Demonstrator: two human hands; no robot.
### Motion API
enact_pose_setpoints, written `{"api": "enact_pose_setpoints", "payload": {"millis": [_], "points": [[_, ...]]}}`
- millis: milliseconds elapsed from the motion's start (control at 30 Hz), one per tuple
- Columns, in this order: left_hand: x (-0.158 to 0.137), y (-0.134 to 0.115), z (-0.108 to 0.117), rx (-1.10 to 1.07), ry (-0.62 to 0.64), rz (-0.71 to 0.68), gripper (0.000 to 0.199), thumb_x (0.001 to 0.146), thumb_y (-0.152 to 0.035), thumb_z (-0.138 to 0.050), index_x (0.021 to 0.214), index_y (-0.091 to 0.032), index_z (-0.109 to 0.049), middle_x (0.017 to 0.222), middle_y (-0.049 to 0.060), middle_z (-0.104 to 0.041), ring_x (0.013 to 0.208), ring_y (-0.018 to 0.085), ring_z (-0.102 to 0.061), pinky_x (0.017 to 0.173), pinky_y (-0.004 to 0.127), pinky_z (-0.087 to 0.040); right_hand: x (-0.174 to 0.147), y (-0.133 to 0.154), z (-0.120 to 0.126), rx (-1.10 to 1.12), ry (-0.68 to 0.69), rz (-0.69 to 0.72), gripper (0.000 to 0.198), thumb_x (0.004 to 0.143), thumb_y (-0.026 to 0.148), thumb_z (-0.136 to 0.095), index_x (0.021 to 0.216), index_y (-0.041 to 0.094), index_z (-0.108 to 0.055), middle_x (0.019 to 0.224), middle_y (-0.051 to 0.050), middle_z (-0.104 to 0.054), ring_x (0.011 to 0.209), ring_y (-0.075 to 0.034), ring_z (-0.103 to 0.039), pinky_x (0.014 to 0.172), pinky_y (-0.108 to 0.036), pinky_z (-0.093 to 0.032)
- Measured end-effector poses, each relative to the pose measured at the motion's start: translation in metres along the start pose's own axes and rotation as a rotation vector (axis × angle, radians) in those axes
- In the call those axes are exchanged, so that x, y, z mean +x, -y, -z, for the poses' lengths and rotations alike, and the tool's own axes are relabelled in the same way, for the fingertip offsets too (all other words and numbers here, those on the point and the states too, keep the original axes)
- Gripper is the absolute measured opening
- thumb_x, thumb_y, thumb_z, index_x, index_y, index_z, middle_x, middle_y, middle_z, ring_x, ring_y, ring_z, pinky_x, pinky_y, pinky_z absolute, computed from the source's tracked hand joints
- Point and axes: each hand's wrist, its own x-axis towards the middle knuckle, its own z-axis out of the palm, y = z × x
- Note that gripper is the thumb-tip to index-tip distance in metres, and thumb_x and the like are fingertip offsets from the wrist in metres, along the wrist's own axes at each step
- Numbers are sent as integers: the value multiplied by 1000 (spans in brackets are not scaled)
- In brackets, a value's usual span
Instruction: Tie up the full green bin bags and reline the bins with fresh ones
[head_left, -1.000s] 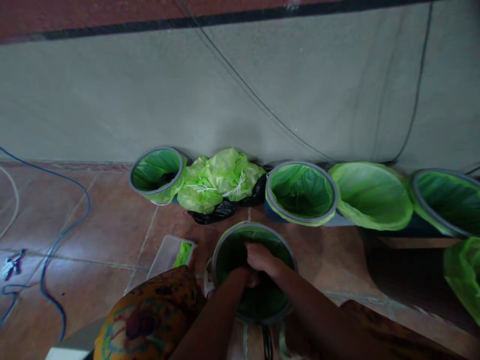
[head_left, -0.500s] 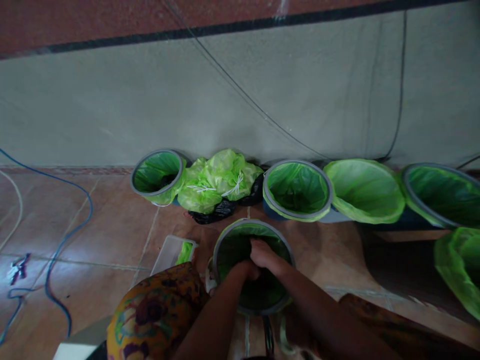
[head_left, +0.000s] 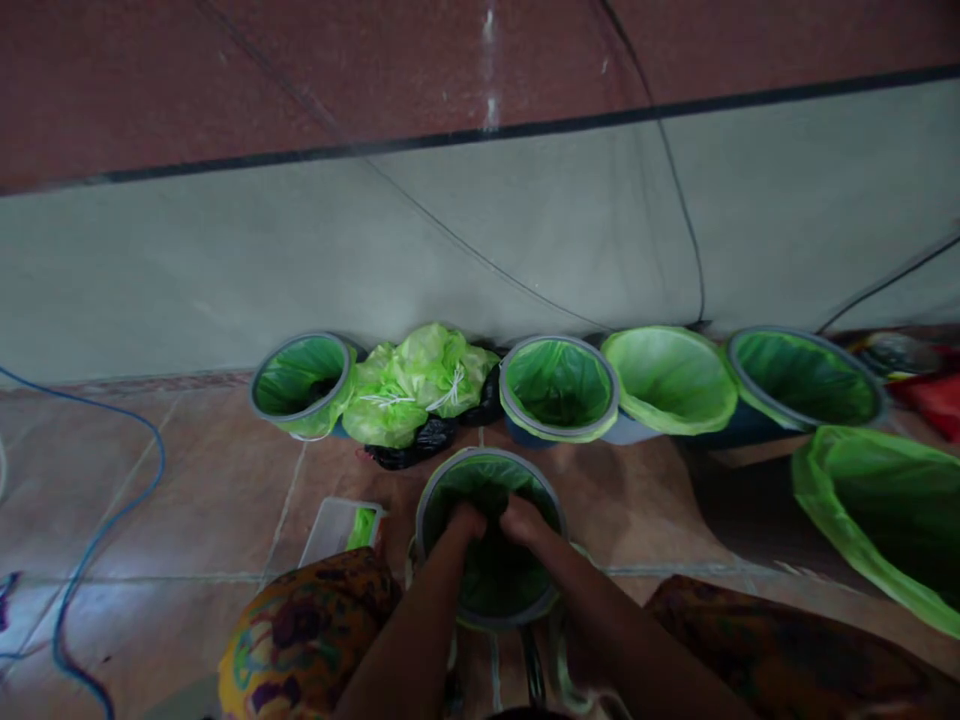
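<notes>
Tiled floor (head_left: 187, 500), reddish-brown, running up to a grey wall (head_left: 300, 260) with a dark stripe and red band above. Landmark: the near bin (head_left: 431, 490), grey rim, green liner, standing just in front of the person.

Left hand (head_left: 465, 522) and right hand (head_left: 523, 520) are both down inside the near bin's mouth, side by side and touching or nearly so. Fingers curl downward into the green liner (head_left: 487, 475); too dark to tell whether they grip it.

Behind the near bin, along the wall: lined bin at far left (head_left: 300, 375), then a tied green bag pile (head_left: 412, 385) over black bags (head_left: 409, 450), then three more lined bins (head_left: 559, 385) to the right. Right of the near bin, a loose green bag (head_left: 885, 510) lies on the floor. Just left of the near bin, a clear tray (head_left: 330, 525) with a green roll in it. Further left, a blue cable (head_left: 112, 500). Patterned cloth over the knee (head_left: 300, 640) sits near-left of the bin.
</notes>
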Motion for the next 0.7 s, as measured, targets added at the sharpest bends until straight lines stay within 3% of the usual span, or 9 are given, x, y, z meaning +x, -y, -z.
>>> {"api": "enact_pose_setpoints", "payload": {"millis": [67,133,200,267,400,533,600,700], "points": [[-13,-10,13,41,-58,34,26,82,-19,-51,99,-11,-70,106,18,-70,102,29,-65,90,38,-49,-8,13,18,-15,-59,-13,32,84,14,-46,106,16,-70,105,-13,-71,101,-24,-64,91,-32,-45],[-22,-19,30,56,-257,12,36,90,-23,-39,112,-13,-66,114,17,-68,107,27,-63,93,37,-47,-11,21,39,-39,-195,13,36,90,19,-39,116,18,-65,114,-12,-68,107,-23,-61,96,-32,-41],[-23,-23,47,72,-503,-97,40,93,-25,-35,126,-15,-57,124,14,-63,116,23,-58,101,34,-42,-6,22,56,-77,-321,52,38,93,22,-37,123,19,-59,124,-11,-63,116,-23,-55,100,-33,-38],[-16,-21,57,117,-597,-210,41,93,-26,-40,130,-15,-53,129,12,-60,121,22,-53,105,32,-38,3,16,65,-123,-334,77,39,94,24,-38,128,17,-55,128,-11,-60,120,-25,-51,102,-35,-36],[13,0,57,178,-418,-278,38,95,-23,-36,126,-17,-57,123,9,-64,114,19,-58,102,29,-41,21,-1,58,-179,-148,90,42,95,19,-31,135,18,-46,127,-12,-59,108,-22,-60,90,-32,-44],[28,13,50,165,-431,-313,40,97,-27,-31,125,-18,-57,123,8,-63,114,16,-58,101,26,-41,28,-7,46,-158,-125,63,43,93,15,-31,133,21,-46,127,-13,-57,104,-22,-62,85,-32,-45],[27,13,54,163,-398,-313,40,97,-27,-32,125,-17,-57,124,8,-63,115,16,-57,103,26,-40,30,-9,48,-21,-148,63,39,93,18,-35,130,19,-50,125,-14,-59,109,-24,-60,91,-34,-43],[15,17,63,127,-367,-201,39,95,-30,-36,125,-16,-57,129,11,-60,120,20,-55,105,31,-39,26,-23,56,457,-248,-56,34,93,29,-43,122,15,-56,124,-15,-61,119,-25,-54,103,-37,-36]]}}
